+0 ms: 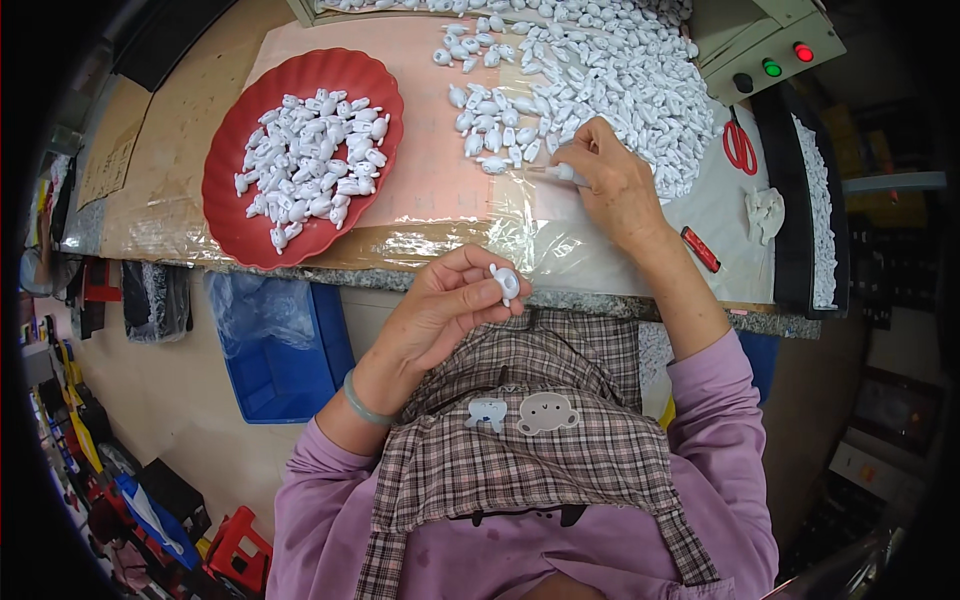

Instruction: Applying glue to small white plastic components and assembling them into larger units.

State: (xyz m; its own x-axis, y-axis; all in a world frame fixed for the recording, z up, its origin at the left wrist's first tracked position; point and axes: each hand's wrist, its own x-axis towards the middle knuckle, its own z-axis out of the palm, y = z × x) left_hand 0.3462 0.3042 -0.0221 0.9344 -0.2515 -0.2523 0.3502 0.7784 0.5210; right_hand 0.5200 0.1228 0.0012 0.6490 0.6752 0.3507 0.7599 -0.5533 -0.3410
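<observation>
Between the thumb and fingers of my left hand (440, 305) is a small white plastic figure (505, 284), held just off the table's front edge. My right hand (605, 180) is closed around a small whitish squeeze bottle (562, 173), its narrow tip pointing left over the table. Just beyond that tip lie loose white figures (490, 120), and a large heap of similar white pieces (640, 90) spreads behind my right hand. Farther left, a red scalloped plate (228, 200) holds many white figures.
Red-handled scissors (739, 148), a red cutter (701, 250) and a crumpled white scrap (764, 215) lie on the right. A metal box (745, 50) with lit buttons stands at the back right. Below the table edge is a blue bin (262, 385) with clear plastic.
</observation>
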